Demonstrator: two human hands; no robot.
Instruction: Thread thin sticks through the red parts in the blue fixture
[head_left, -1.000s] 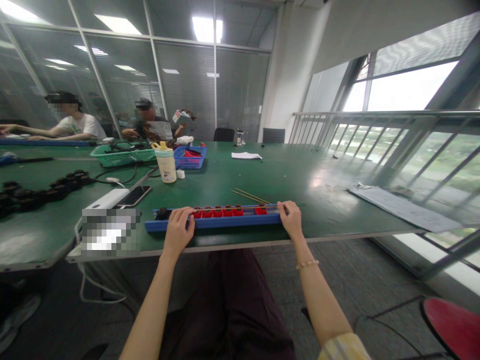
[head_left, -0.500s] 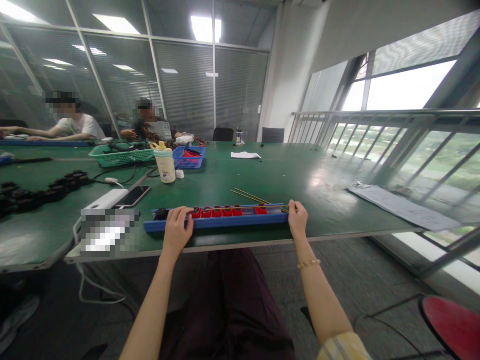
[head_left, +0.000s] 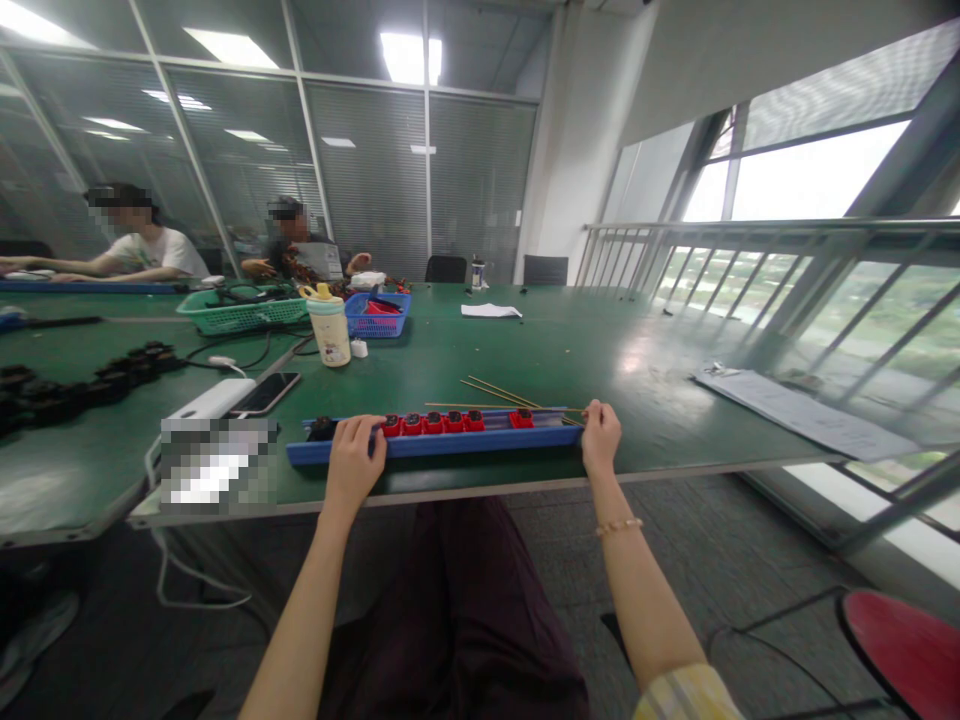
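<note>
A long blue tray (head_left: pixel 480 441) lies along the near edge of the green table (head_left: pixel 570 350). It holds a row of small red parts (head_left: pixel 442 422) and a black part (head_left: pixel 322 428) at its left end. My left hand (head_left: pixel 355 458) rests on the tray's left part, its fingers curled over the first red parts. My right hand (head_left: pixel 601 436) is just past the tray's right end, pinching a thin straw-coloured rod (head_left: pixel 495 406). The rod runs leftward over the red parts.
Two more thin rods (head_left: pixel 499 390) lie behind the tray. To the left are a phone (head_left: pixel 266 392), a white power bank (head_left: pixel 214 398), a bottle (head_left: pixel 331 325), blue (head_left: pixel 377 315) and green (head_left: pixel 240 312) baskets and black parts (head_left: pixel 90 375). Papers (head_left: pixel 802 412) lie right. Two people sit far left.
My right hand has slid to the right, past the tray's end, drawing the thin rod along with it. My left hand has stayed on the tray.
</note>
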